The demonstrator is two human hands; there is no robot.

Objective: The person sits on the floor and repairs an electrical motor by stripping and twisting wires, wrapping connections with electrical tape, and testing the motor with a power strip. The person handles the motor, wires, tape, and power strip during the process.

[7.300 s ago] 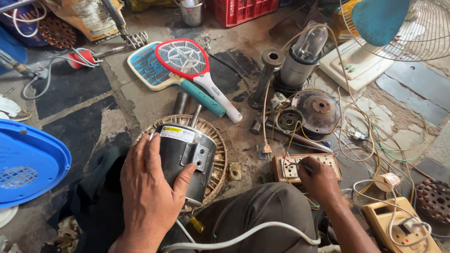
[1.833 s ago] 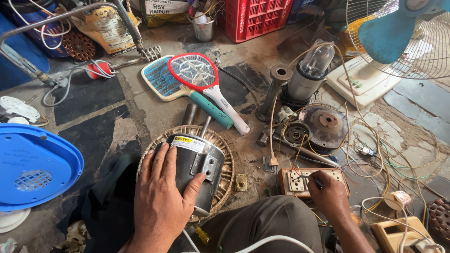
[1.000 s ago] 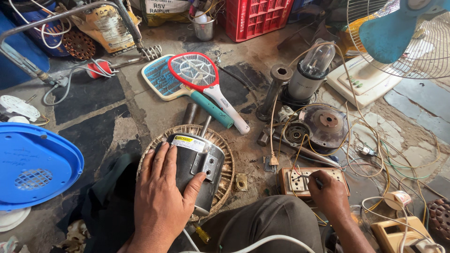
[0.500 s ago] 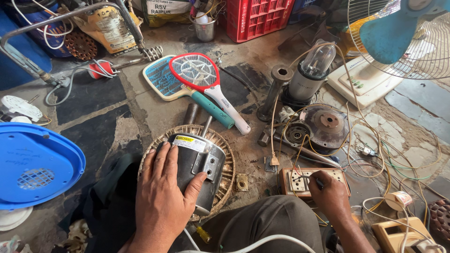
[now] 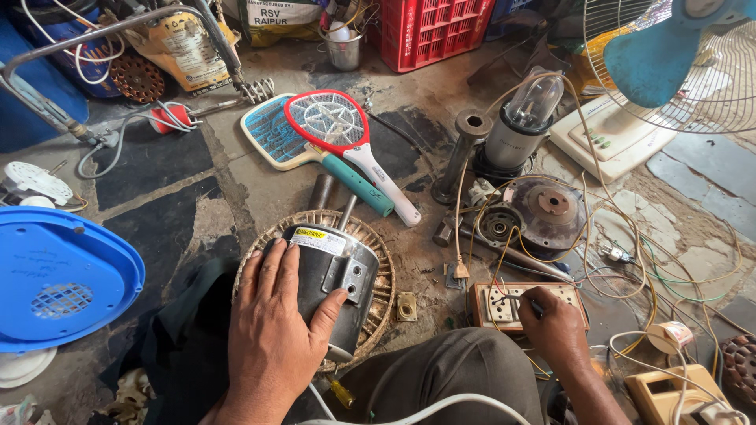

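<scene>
Down on the floor, our left hand (image 5: 272,346) lies flat, fingers spread, over the motor (image 5: 331,279) on its round coil (image 5: 378,260); our right hand (image 5: 555,323) pinches a wire against the switchboard (image 5: 524,303).

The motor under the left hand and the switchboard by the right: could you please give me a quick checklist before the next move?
1. Left hand lies flat on the black motor: ok.
2. Motor rests on the round slotted core: ok.
3. Right hand is at the socket board, fingers on its face: ok.
4. Loose wires trail across the floor around the board: not ok.
5. Board live or dead: cannot tell.
6. Motor shaft free of the rackets: ok.
</scene>
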